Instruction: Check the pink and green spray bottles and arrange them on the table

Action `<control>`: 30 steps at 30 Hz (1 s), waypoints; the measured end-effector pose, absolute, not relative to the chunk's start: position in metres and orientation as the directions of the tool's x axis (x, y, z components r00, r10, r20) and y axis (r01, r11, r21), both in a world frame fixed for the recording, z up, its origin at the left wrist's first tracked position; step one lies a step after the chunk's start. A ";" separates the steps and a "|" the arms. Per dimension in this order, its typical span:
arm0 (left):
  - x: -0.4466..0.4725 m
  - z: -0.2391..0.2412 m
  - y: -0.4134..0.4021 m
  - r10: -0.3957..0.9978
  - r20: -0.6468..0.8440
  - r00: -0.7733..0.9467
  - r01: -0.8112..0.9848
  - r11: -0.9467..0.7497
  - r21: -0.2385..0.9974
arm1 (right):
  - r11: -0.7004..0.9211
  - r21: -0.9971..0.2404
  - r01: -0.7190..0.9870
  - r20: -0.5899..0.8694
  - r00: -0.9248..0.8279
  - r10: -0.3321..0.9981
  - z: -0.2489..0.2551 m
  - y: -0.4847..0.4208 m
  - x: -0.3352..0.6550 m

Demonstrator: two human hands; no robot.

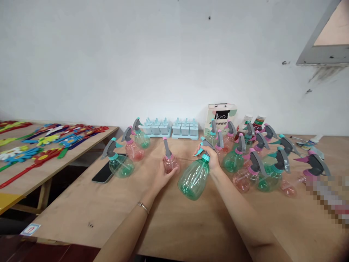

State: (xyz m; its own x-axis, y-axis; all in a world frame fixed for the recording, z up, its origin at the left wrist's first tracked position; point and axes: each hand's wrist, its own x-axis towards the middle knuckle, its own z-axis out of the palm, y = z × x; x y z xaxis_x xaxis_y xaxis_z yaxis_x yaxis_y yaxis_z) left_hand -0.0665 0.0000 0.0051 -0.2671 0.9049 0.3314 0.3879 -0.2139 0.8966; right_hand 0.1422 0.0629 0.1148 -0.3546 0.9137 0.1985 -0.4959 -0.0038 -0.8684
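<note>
My right hand (209,156) grips a green spray bottle (192,180) by its grey and turquoise trigger head. The bottle hangs tilted, its base toward the lower left and seemingly off the table. My left hand (163,178) is wrapped round the body of a pink spray bottle (171,163), which stands upright with a grey and pink head. To the left stand a green-tinted spray bottle (121,166), a pink one (134,150) and another green one (142,138). Several more pink and green spray bottles (233,160) crowd the right side, close to my right hand.
Light-blue ice-pop moulds (185,130) and a printed carton (220,116) stand against the wall. A phone (103,173) lies at the left, partly behind a bottle. Colourful flower-shaped felt pieces (46,156) cover a separate left table. Red-liquid bottles (259,122) stand behind the right group.
</note>
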 end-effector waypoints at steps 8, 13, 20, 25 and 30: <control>-0.066 0.005 -0.001 0.903 0.335 -0.268 0.381 -0.220 0.898 | -0.020 -0.864 -0.504 0.212 -0.398 0.893 0.118 0.060 0.140; -0.066 0.006 -0.002 0.914 0.293 -0.280 0.354 -0.185 0.917 | -0.010 -0.872 -0.489 0.186 -0.349 0.918 0.115 0.059 0.140; -0.068 0.002 0.001 0.896 0.342 -0.284 0.390 -0.218 0.895 | 0.212 -0.949 -0.235 0.267 -0.235 0.935 0.103 0.048 0.152; -0.070 -0.005 0.004 0.894 0.346 -0.286 0.412 -0.211 0.886 | 0.370 -0.925 0.087 0.373 0.020 0.928 0.090 0.038 0.186; -0.069 -0.007 0.002 0.910 0.325 -0.257 0.438 -0.190 0.879 | 0.421 -0.877 0.231 0.454 0.113 0.884 0.084 0.033 0.213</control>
State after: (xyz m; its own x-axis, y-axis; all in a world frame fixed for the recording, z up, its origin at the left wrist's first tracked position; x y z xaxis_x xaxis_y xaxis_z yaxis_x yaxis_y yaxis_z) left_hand -0.0694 0.0024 -0.0066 -0.2568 0.9104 0.3245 0.4378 -0.1898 0.8788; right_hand 0.2130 0.0331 0.0843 0.1133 0.8837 0.4542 0.2313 0.4212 -0.8770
